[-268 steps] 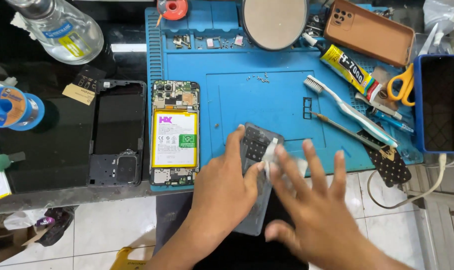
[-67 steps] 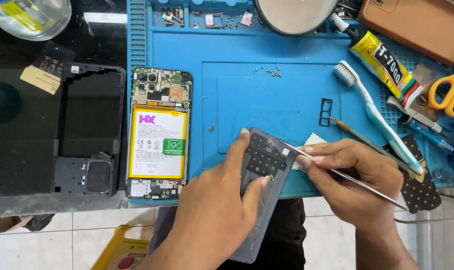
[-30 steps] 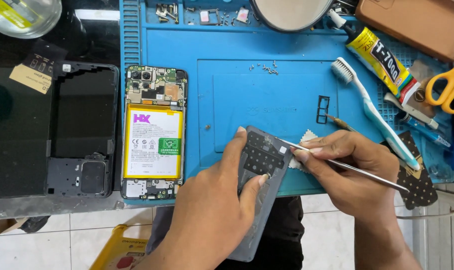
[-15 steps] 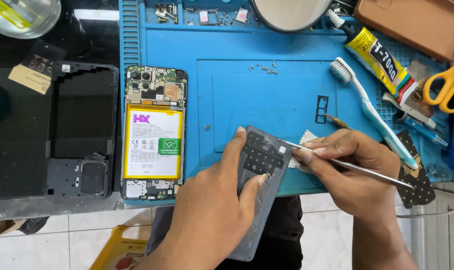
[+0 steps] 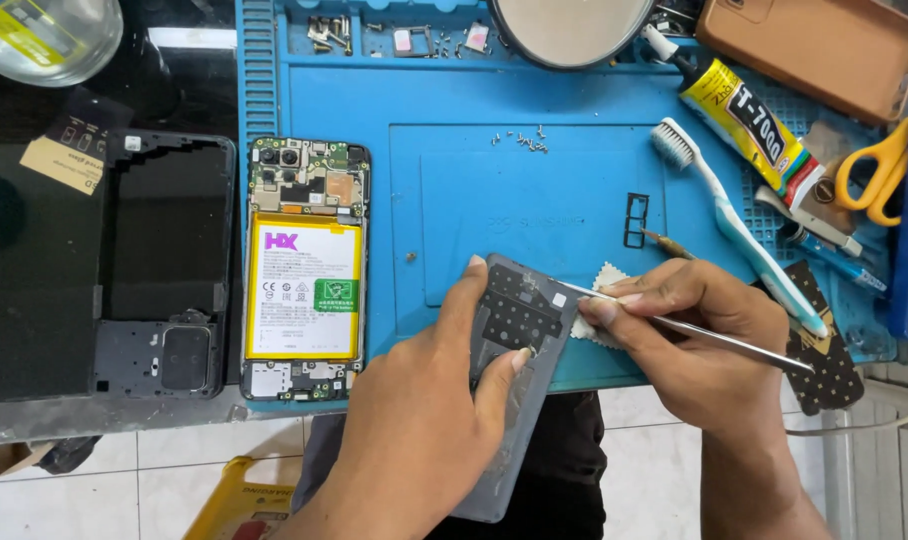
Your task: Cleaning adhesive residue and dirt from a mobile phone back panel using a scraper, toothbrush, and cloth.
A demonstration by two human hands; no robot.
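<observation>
Grey phone back panel (image 5: 519, 380) sits under the left hand (image 5: 424, 420), thumb and fingers clamped across it over the blue mat's (image 5: 574, 200) near edge. Right hand (image 5: 699, 345) pinches metal tweezers (image 5: 694, 330), tips touching the panel's top corner. White cloth scrap (image 5: 604, 285) just beside the right fingertips. Opened phone (image 5: 304, 270) lies left of the left hand.

table (image 5: 34, 300): dark, glossy top, front edge running over a tiled floor
mat (image 5: 454, 100): blue repair mat covering most of the right side
on the mat: opened phone (image 5: 304, 270) with yellow battery showing, loose little screws (image 5: 522, 138), toothbrush (image 5: 734, 225), yellow glue tube (image 5: 744, 110), SIM tray (image 5: 636, 220)
off the mat, left: black phone frame (image 5: 159, 280), lying just beside the opened phone
far right: orange-handled scissors (image 5: 874, 170)
</observation>
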